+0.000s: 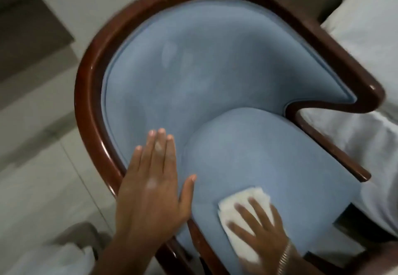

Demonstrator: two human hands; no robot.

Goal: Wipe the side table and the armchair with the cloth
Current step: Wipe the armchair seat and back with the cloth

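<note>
The armchair (215, 76) fills the view: blue upholstery inside a curved, glossy dark wood frame. Its blue seat cushion (280, 156) lies at the lower middle. My right hand (260, 229) presses a folded white cloth (234, 208) flat onto the cushion's front edge, fingers spread over it. My left hand (150, 190) is open with fingers straight, held over the chair's left inner side and wooden arm. I cannot tell whether it touches the chair. The side table is not clearly in view.
White bedding (366, 44) lies to the right of the chair, close against its arm. Pale tiled floor (43, 178) spreads to the left. A dark blurred piece of furniture (23, 27) stands at the upper left. The frame is motion-blurred.
</note>
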